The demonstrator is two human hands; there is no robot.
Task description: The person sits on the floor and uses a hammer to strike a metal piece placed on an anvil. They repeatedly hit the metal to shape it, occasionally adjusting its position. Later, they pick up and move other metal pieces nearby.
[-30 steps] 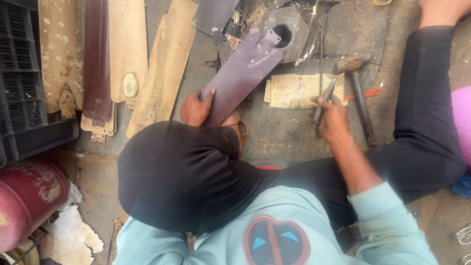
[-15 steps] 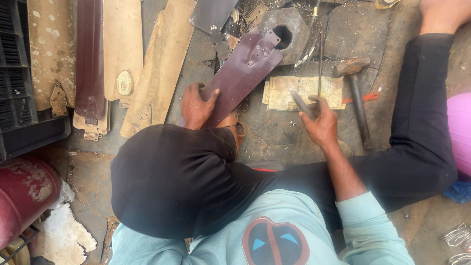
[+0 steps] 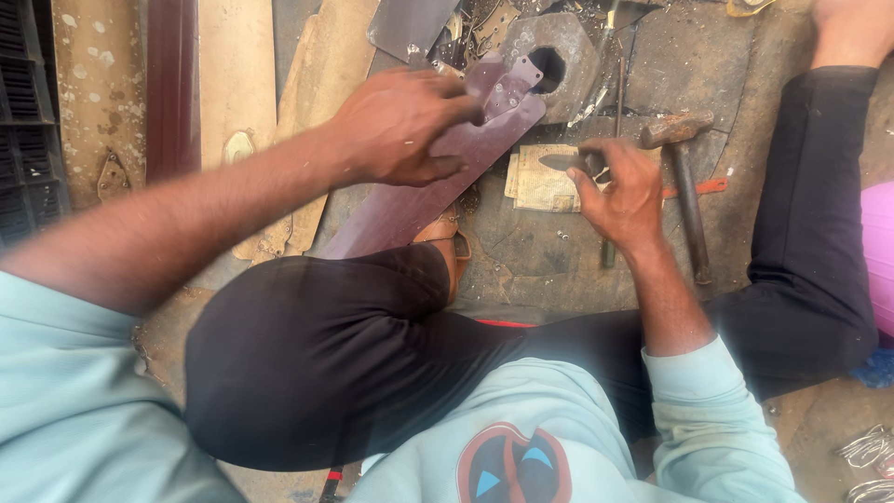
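At the centre of the frame, a long, flat, dark maroon metal blade [image 3: 438, 177] lies slanted on the grimy workshop floor, its upper end with rivet holes resting against a grey hexagonal block with a round hole [image 3: 559, 61]. The left hand [image 3: 400, 126], which half a second ago rested lower down the blade near the person's bent knee, has slid up toward that upper end; its fingers now lie spread and pressing flat on the metal, thumb tucked beside it. The right hand [image 3: 619, 191] has stayed at the right of centre, its fingers curled closed around a slim dark metal punch [image 3: 568, 161] held over a worn scrap of folded paper [image 3: 540, 179]. A rusty hammer with a dark handle [image 3: 684, 177] lies untouched just right of that hand. The blade looks steadied closer to the block.
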